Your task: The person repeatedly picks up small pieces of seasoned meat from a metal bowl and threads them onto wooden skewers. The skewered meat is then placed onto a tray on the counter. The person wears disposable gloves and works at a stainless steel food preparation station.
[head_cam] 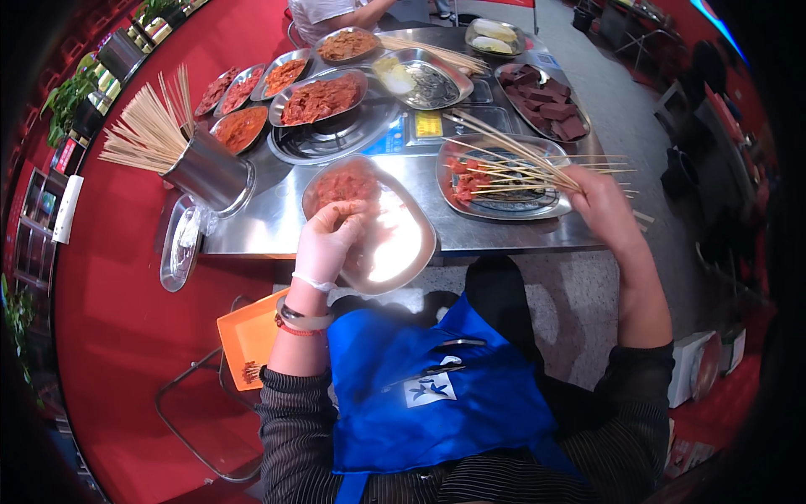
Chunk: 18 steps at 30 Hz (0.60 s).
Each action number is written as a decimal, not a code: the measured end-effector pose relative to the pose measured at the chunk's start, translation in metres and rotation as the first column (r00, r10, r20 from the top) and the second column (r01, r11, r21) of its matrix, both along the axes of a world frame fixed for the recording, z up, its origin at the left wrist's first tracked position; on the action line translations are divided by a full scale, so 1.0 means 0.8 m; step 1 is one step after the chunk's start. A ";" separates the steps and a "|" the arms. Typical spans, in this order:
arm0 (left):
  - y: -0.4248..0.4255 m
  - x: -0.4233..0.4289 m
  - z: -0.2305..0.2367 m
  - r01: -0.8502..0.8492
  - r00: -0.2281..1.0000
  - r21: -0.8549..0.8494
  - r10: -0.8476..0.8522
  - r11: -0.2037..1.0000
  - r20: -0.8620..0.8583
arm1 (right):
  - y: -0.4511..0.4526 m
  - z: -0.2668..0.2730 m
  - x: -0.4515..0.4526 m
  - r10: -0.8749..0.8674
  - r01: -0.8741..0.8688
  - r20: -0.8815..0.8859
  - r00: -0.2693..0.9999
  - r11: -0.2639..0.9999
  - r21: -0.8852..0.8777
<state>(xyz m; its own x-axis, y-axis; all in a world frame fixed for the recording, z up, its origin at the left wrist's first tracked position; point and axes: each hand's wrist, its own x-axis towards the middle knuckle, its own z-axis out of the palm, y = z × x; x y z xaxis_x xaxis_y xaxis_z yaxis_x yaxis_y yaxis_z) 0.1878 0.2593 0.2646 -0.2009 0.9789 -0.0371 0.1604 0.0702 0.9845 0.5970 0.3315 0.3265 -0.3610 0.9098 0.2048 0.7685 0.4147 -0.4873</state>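
Observation:
My left hand [332, 234], in a thin clear glove, has its fingers bent together at the near edge of raw marinated meat [345, 183]. Whether a piece is between the fingertips cannot be told. That meat lies at the far end of a steel tray [403, 252], which juts over the table's front edge. At the right, my bare right hand [592, 200] grips a bundle of bare bamboo skewers [513, 146], angled up to the left. Beneath them, another steel tray [447, 201] bears skewers threaded with red meat [467, 179], their bare ends pointing right.
A steel canister [211, 167] of bamboo skewers stands left on the steel table [491, 236]. Several meat trays, including one heaped tray [324, 101], fill the back left. Dark red blocks [544, 104] lie back right. An orange bin [249, 334] sits below left. Someone in a white shirt [321, 19] sits opposite.

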 end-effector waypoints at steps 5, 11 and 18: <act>0.001 0.009 -0.005 0.021 0.927 0.204 0.058 0.979 -0.370 | 0.034 -0.016 0.015 0.010 -0.029 0.177 0.984 0.994 0.108; -0.011 0.025 0.017 0.195 0.722 0.137 -0.048 0.971 -0.690 | 0.050 -0.036 0.002 -0.138 0.077 0.143 0.980 0.927 0.366; -0.002 0.060 0.026 0.383 0.215 0.024 -0.064 0.923 -0.974 | -0.040 0.032 -0.001 -0.095 0.096 -0.033 0.995 0.797 0.596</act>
